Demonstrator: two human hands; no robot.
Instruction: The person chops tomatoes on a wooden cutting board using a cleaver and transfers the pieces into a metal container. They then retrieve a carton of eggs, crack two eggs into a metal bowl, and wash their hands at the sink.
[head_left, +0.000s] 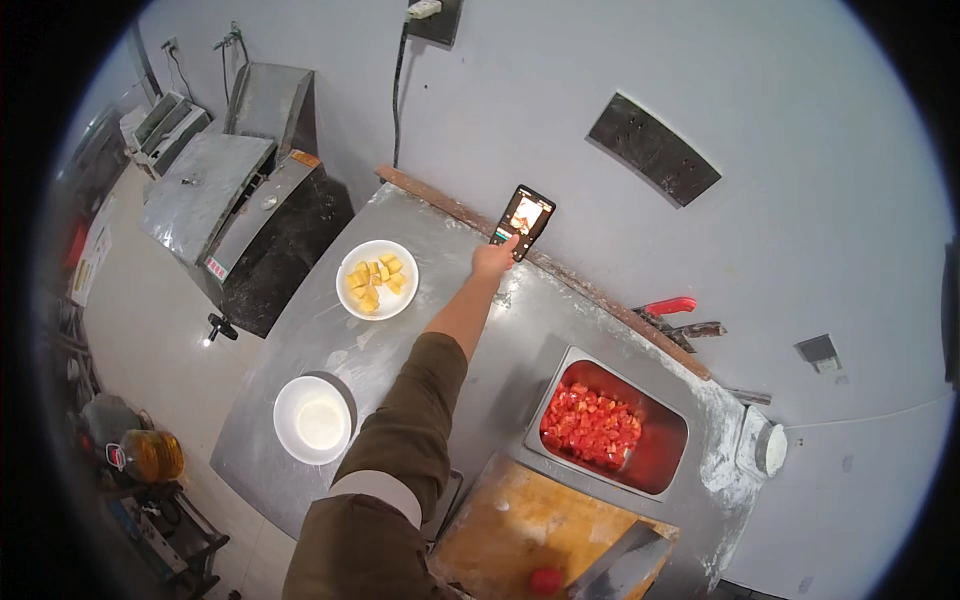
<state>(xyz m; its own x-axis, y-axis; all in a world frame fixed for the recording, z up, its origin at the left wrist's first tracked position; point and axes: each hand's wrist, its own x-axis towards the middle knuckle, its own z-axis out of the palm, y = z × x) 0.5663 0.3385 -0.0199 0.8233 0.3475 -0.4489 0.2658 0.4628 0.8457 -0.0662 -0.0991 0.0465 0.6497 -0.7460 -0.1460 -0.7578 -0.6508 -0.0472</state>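
My left hand (495, 258) reaches to a smartphone (523, 217) at the table's back edge, with one digit over its lit screen. Whether the hand grips the phone or only touches it, I cannot tell. My right hand is out of view. Left of my forearm stand a white bowl of yellow chunks (377, 280) and a white bowl with pale contents (313, 420). To the right, a steel pan (664, 450) holds chopped red pieces, apparently tomato (591, 424). A wooden cutting board (502, 517) bears a broad-bladed knife (622, 559) and a red piece (545, 580).
A brown strip (585, 289) edges the steel table (495, 375) along the wall. Behind it sits a red-handled knife (670, 305) among other tools. White powder (724, 465) coats the right corner. A metal machine (262, 225) and a yellow oil jug (154, 455) stand left.
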